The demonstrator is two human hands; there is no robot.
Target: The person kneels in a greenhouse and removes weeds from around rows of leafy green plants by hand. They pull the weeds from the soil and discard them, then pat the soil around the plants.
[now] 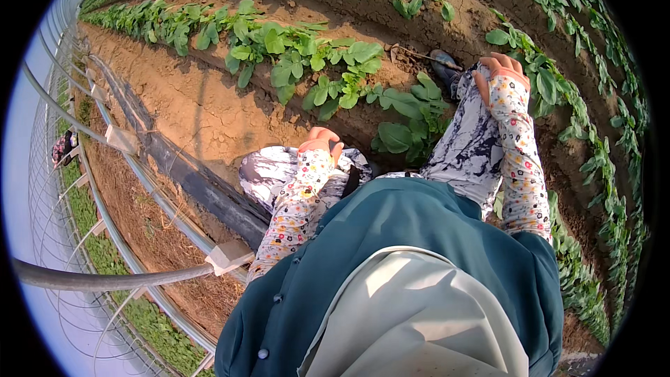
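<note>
My left hand [320, 141] rests near my left knee, its fingers loosely bent and the thumb apart, with nothing seen in it. On my right knee lies my right hand [501, 70], fingers spread over the patterned trouser leg [466, 131]. Both forearms wear flowered sleeves [523, 157]. Between my knees grows a broad-leaved green plant [411, 115], touched by neither hand. Beyond it, more leafy plants [309, 63] form a row along a soil ridge. A dark shoe [445, 65] shows past my right knee, beside a thin dry stalk [424, 56].
At the left runs a metal rail [152, 186] with curved hoop pipes [115, 280] and pale blocks [227, 257]. Black plastic sheeting [209, 188] lies along the bed's edge. Further plant rows [596, 167] curve away right. Another person [64, 147] is far off at left.
</note>
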